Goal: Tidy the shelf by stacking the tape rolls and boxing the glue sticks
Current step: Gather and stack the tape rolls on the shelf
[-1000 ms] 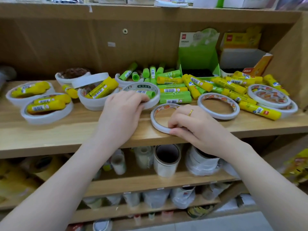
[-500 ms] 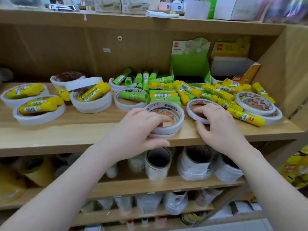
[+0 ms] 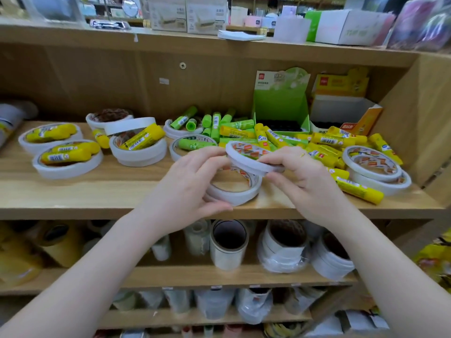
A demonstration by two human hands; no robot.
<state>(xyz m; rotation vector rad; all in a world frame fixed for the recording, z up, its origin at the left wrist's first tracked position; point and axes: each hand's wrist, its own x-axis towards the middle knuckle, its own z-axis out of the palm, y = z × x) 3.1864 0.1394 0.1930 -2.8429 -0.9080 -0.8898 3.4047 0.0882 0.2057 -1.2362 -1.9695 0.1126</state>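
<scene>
At the front edge of the wooden shelf [image 3: 73,191], your left hand [image 3: 188,189] curls around the short stack of white tape rolls [image 3: 234,191], while your right hand [image 3: 300,176] now pinches a thin white tape ring with an orange-printed core [image 3: 251,159], lifted off the board where it lay half a second ago and tilted just above the stack. That puts a third roll about ready to land. Farther back, yellow and green glue sticks [image 3: 327,140] lie loose before the open green display box [image 3: 280,111], unboxed.

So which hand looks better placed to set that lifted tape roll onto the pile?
Probably the right hand: it pinches the raised tape roll, tilted just above the stack. The left hand grips the stack, steadying it.
</scene>
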